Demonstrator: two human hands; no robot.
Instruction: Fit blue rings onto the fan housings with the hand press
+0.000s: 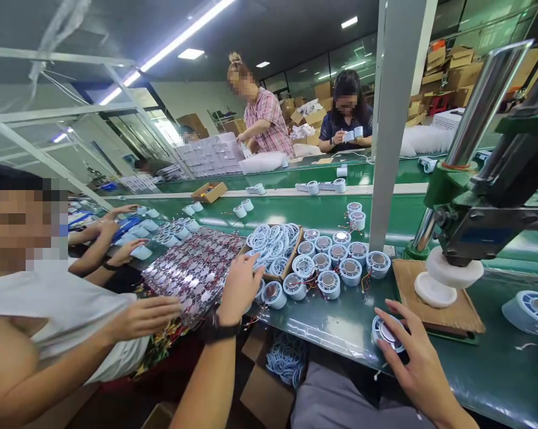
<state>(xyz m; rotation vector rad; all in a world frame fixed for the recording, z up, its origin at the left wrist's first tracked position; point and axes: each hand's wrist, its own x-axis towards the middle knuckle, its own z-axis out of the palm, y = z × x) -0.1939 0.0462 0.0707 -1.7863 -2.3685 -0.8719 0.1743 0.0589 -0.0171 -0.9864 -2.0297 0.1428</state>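
Note:
My right hand (414, 357) grips a round pale-blue part with a metal centre (385, 332) at the near edge of the green table (340, 325). My left hand (240, 285), a dark watch on its wrist, lies with spread fingers on the right edge of a panel of small circuit boards with red wires (192, 269), beside a cardboard box of white rings (273, 241). It holds nothing. Several more round blue parts (335, 262) stand in rows between my hands.
A press with a white round head (451, 275) stands over a wooden pad (438, 304) at the right; a grey post (391, 125) rises behind the parts. A co-worker's hand (146, 316) rests on the panel's left edge. Other people work across the conveyor (295, 211). A box of blue rings (286, 360) sits under the table.

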